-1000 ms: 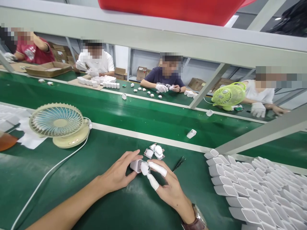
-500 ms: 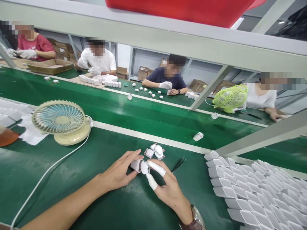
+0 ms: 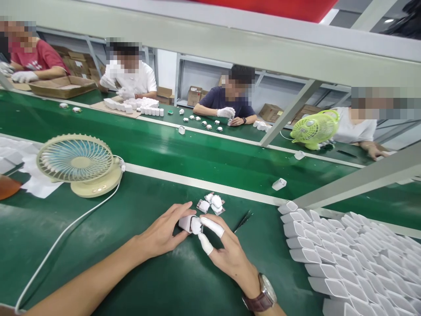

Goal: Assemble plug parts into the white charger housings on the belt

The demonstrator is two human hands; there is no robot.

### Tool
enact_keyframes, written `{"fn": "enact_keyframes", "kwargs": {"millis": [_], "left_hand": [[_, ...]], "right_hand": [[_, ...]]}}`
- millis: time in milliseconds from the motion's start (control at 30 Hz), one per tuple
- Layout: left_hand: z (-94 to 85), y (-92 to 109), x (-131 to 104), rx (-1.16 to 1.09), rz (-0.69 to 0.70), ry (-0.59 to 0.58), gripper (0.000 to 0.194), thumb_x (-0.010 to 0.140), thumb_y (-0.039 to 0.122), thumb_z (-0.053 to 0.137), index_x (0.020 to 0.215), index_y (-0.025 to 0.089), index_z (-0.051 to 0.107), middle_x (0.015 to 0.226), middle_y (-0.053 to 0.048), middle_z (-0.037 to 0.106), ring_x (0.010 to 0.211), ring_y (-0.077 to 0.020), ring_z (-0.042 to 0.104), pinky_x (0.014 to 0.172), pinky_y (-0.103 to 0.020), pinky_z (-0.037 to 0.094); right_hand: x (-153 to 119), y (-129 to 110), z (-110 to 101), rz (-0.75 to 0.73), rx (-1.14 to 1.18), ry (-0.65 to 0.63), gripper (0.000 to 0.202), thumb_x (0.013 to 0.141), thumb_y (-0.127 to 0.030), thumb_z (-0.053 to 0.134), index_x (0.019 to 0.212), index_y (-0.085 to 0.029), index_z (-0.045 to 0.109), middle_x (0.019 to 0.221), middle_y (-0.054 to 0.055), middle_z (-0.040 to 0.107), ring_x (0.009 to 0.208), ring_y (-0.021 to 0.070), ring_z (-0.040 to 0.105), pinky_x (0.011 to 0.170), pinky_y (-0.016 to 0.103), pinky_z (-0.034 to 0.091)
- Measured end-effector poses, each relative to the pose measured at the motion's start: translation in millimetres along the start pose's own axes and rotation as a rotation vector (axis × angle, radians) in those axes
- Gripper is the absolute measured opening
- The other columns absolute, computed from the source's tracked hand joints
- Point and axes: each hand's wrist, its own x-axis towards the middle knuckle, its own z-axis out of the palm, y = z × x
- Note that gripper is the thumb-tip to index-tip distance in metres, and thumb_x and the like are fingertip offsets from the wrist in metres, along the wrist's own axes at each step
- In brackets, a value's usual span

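Cream fan [image 3: 80, 162]: on green counter [image 3: 158, 281]. Left hand [image 3: 164, 230]: gripping white case [image 3: 185, 223], mouth toward right. White piece [image 3: 196, 226]: at case mouth, depth inside unclear. Clustered white parts [image 3: 216, 201]: just behind. Right hand [image 3: 226, 252]: covered thumb and finger pinching white piece. Wristwatch [image 3: 262, 296]: brown strap. White tubes [image 3: 335, 263]: packed rows.

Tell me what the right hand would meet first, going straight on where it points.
Probably the white casing in the left hand; the white part that the right hand holds is at the casing's opening. Depth is unclear.
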Motion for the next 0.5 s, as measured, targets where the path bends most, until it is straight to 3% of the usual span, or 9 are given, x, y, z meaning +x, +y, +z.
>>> {"fn": "enact_keyframes", "kwargs": {"millis": [167,300,500], "left_hand": [[2.0,-1.6,-0.7,-0.023,0.009,-0.008,0.083,0.098,0.017,0.062,0.164,0.031,0.015,0.146,-0.009,0.064,0.137,-0.0250,0.057,0.113,-0.046,0.052],[2.1,-0.6,-0.9,-0.031,-0.018,-0.025,0.080,0.099,0.020,0.061,0.164,0.032,0.017,0.145,-0.009,0.064,0.137,-0.0251,0.058,0.114,-0.046,0.051],[8.2,4.7,-6.1,-0.076,-0.117,0.017,0.071,0.097,0.032,0.066,0.159,0.033,0.033,0.147,-0.008,0.065,0.134,-0.0280,0.063,0.115,-0.048,0.050]], "right_hand": [[0.6,-2.2,0.2,0.007,-0.024,-0.040,0.054,0.098,-0.011,0.061,0.149,-0.025,0.049,0.132,0.013,0.067,0.123,0.0234,0.067,0.107,0.038,0.057],[-0.9,-0.2,-1.2,0.012,-0.058,-0.091,0.057,0.099,-0.018,0.064,0.152,-0.025,0.046,0.143,0.015,0.060,0.135,0.0264,0.061,0.113,0.044,0.053],[-0.7,-0.3,-5.1,-0.010,-0.155,-0.148,0.064,0.099,-0.017,0.062,0.158,-0.028,0.039,0.149,0.014,0.057,0.139,0.0266,0.058,0.114,0.044,0.052]]}}
